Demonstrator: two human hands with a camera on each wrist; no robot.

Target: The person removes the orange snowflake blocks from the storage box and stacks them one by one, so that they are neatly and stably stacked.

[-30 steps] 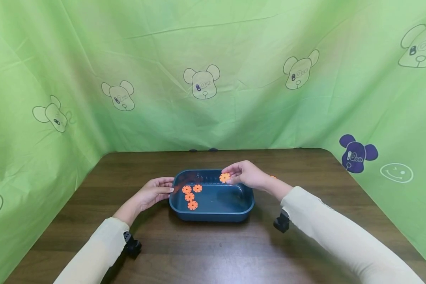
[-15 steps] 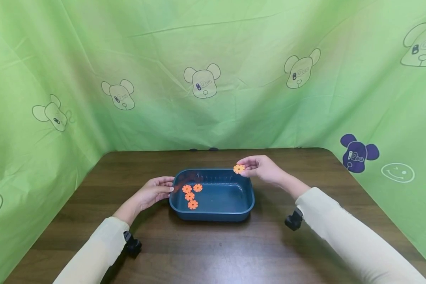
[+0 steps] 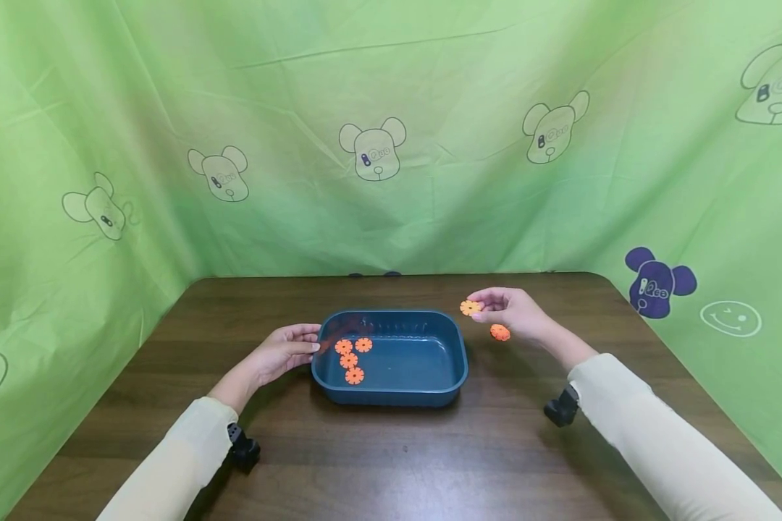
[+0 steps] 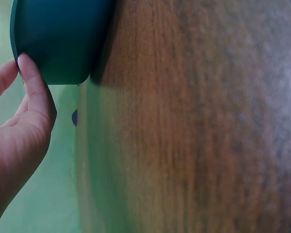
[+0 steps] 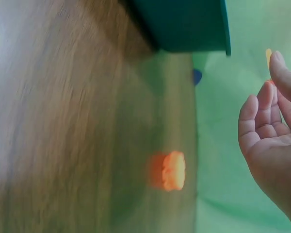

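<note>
A dark blue rectangular tub (image 3: 423,396) stands on the table, with several orange flower-shaped plastic discs (image 3: 348,359) lying flat in its left part. My left hand (image 3: 280,354) holds the tub's left end at the rim; the left wrist view shows its thumb (image 4: 31,73) against the wall (image 4: 58,43). To the right of the tub, above the table, my right hand (image 3: 511,311) pinches another orange flower-shaped disc (image 3: 470,308) by its edge. Below that hand, more orange (image 3: 499,333) lies on the table. In the right wrist view this orange piece (image 5: 174,171) looks thick, perhaps stacked discs.
The brown wooden table (image 3: 391,463) reaches back to a green cloth (image 3: 443,217) printed with bear heads, which also hangs along both sides. A black camera (image 3: 243,449) is strapped to the left wrist, another black camera (image 3: 562,407) to the right.
My right hand has moved right with its disc, from over the tub to beyond the tub's right end. The orange on the table has come into full view. My left hand stays put.
</note>
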